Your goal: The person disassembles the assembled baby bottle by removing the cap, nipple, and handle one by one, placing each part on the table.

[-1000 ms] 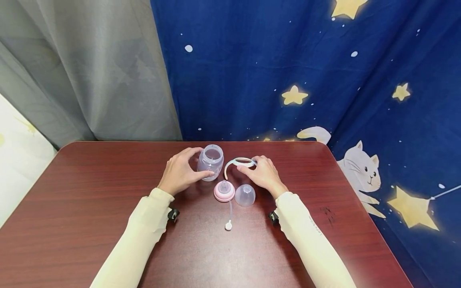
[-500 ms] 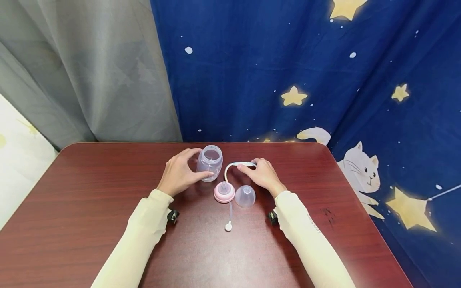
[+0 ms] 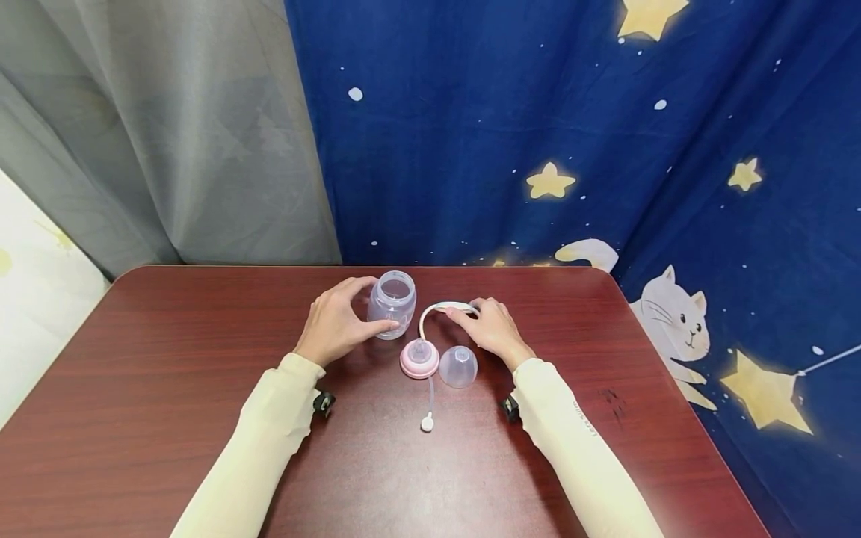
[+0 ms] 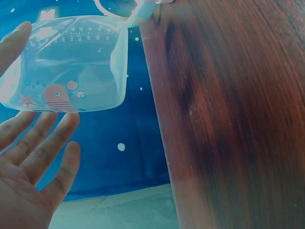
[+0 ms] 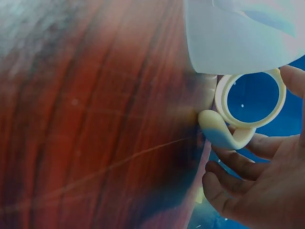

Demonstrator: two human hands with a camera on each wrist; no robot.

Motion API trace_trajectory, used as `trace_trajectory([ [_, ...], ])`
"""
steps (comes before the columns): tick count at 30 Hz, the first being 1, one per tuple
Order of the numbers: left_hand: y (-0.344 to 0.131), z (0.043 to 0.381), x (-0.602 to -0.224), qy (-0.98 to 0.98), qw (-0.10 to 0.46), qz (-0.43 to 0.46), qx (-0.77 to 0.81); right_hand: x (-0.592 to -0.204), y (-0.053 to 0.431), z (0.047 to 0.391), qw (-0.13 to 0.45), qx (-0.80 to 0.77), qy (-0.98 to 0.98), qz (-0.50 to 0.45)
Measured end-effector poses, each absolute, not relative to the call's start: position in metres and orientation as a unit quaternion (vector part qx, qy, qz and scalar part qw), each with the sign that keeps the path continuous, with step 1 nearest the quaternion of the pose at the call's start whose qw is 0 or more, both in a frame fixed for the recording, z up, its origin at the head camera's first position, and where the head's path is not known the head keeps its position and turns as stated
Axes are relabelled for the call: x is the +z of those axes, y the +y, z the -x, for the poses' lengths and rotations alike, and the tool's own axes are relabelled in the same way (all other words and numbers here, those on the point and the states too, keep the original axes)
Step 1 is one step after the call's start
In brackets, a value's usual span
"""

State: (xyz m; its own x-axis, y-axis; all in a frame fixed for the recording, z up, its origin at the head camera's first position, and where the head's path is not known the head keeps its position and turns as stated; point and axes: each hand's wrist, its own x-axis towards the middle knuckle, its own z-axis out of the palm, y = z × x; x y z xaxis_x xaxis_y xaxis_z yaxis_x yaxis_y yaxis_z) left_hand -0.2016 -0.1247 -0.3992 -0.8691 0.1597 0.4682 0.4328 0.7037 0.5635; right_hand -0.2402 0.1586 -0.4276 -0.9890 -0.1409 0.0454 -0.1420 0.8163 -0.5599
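Observation:
My left hand (image 3: pixel 338 321) grips a clear, lidless baby bottle (image 3: pixel 392 308) from its left side, thumb in front and fingers behind. In the left wrist view the bottle (image 4: pixel 71 67) shows measuring marks and a pink whale print. A pale ring-shaped bottle handle (image 3: pixel 430 308) is pinched by my right hand (image 3: pixel 494 327), tilted almost edge-on to the head camera. From the right wrist, its round ring (image 5: pixel 221 100) and one curved grip (image 5: pixel 217 129) are visible. Between the hands and closer to me sit a pink collar with a nipple (image 3: pixel 419 360) and a clear domed cap (image 3: pixel 459 368).
A thin straw (image 3: pixel 431 392) with a white weighted end (image 3: pixel 427 423) runs from the pink collar toward me. The reddish-brown wooden table (image 3: pixel 202 359) ends at a back edge close behind the bottle, with a blue star-patterned curtain (image 3: pixel 430 149) beyond.
The handle in my right hand has tilted from showing its open ring to lying nearly edge-on in the head view. The left hand and baby bottle have stayed almost still.

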Motion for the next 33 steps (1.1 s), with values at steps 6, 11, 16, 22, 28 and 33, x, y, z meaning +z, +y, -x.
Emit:
trace_trajectory([
  [6,-0.126,0.203,-0.401,-0.902,0.185,0.150,-0.360,-0.412,0.146,0.234,0.049,0.301,-0.947,-0.096],
  [11,-0.128,0.204,-0.406,-0.900,0.158,0.138,-0.383,-0.391,0.125,0.223,0.097,0.331,-0.920,-0.188],
  [16,-0.130,0.207,-0.414,-0.892,0.146,0.139,-0.405,-0.381,0.102,0.218,0.101,0.305,-0.916,-0.240],
  [22,-0.133,0.210,-0.422,-0.879,0.119,0.147,-0.438,-0.384,0.086,0.219,0.090,0.275,-0.925,-0.246],
  [28,-0.136,0.211,-0.424,-0.882,0.097,0.141,-0.440,-0.386,0.081,0.220,0.088,0.265,-0.928,-0.245],
  [33,-0.139,0.211,-0.423,-0.890,0.092,0.134,-0.425,-0.387,0.079,0.221,0.089,0.263,-0.928,-0.248],
])
